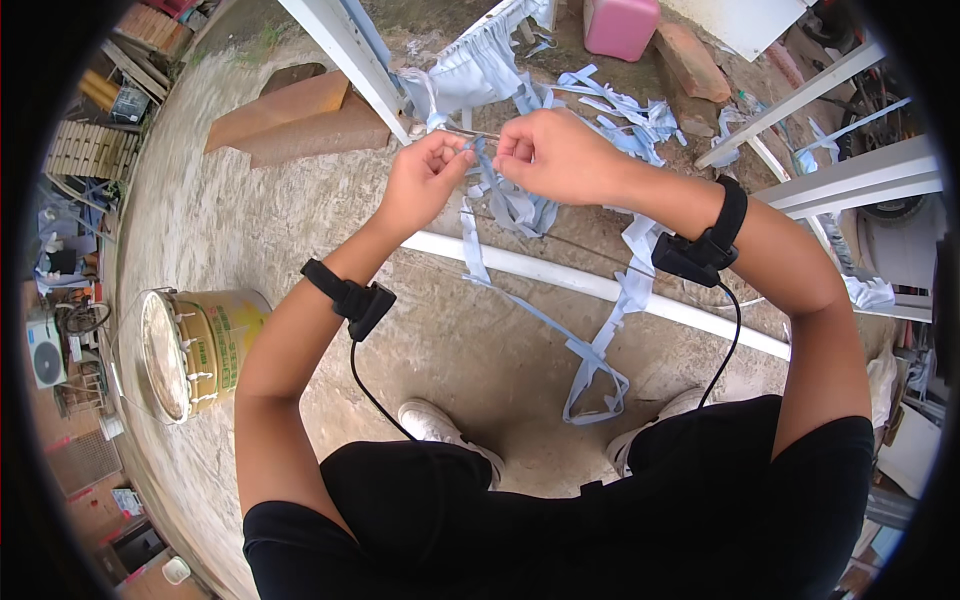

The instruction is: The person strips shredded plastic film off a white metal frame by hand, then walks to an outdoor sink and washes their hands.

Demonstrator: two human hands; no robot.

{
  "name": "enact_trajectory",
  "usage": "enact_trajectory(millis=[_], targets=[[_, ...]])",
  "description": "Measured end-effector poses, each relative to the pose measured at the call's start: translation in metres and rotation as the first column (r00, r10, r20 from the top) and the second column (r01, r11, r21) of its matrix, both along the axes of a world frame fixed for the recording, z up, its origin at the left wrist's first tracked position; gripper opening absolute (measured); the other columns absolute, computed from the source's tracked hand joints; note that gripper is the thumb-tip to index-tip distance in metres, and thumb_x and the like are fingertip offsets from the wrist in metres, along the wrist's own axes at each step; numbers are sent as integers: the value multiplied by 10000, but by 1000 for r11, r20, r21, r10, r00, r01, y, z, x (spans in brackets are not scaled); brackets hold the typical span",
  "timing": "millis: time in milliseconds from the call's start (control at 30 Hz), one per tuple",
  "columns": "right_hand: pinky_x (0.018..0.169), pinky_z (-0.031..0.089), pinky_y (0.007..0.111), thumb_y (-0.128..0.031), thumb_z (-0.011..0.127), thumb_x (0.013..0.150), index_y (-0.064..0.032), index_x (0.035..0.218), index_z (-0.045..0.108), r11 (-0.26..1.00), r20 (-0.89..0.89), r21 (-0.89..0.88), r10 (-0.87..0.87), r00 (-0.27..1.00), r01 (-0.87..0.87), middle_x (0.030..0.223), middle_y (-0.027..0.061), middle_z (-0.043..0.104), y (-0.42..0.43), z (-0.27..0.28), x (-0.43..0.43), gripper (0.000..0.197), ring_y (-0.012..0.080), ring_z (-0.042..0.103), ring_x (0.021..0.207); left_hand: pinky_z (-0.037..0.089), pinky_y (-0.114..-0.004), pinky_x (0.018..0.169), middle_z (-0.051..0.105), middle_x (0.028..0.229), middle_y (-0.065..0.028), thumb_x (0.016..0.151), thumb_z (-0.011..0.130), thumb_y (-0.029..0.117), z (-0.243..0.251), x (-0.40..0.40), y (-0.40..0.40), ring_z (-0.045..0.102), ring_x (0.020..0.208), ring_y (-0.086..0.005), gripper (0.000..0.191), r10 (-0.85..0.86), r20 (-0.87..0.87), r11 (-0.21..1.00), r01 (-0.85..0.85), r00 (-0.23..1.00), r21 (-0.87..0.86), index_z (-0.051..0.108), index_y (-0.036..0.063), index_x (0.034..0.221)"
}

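Observation:
My left hand (431,172) pinches a light-blue cloth strip (484,161) between thumb and fingertips. Just right of it, my right hand (551,157) has its fingers curled and its thumb close to the same strip; whether it grips anything is hidden. A thin dark rod (472,133) runs behind the fingertips of both hands. Below the hands hang more torn blue strips (525,210). One long strip (596,360) trails over a white metal bar (540,273) and loops on the concrete floor. Gathered pale-blue fabric (476,71) hangs from the white frame beyond.
White metal posts (349,56) rise at left and right (847,180). Rusty-brown boards (300,116) lie beyond my left hand. A large bucket (202,352) stands at left. Farther off are a pink container (621,26), a brick (691,61) and scattered scraps (637,112). Cables hang from both wrist straps.

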State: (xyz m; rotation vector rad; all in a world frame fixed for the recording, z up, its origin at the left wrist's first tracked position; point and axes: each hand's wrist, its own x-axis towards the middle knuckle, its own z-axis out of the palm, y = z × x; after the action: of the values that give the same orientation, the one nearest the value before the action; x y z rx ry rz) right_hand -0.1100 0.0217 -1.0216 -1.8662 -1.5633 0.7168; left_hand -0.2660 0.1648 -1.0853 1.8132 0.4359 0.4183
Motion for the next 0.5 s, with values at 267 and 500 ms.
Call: enact_trajectory(millis=[267,500], targets=[[448,417,291,-258,634,865,-56,1402,330,931,-357,-257,-340,870,258,669,44,573,-22,-98,-41,648,124,504,479,338,-166,482,579,664,56,891,620,113,18,10,5,439,542,11,125,-15,-17,995,13,1000,-98,621,0,945],[565,461,329,-318,672,819,-30,1244,522,930,-444,-145,-365,818,337,671,75,612,-1,-120,-40,535,175,576,586,361,-182,469,587,670,38,890,623,129,22,8,5,458,519,-17,157,-14,-46,994,10,999,-105,630,-4,971]])
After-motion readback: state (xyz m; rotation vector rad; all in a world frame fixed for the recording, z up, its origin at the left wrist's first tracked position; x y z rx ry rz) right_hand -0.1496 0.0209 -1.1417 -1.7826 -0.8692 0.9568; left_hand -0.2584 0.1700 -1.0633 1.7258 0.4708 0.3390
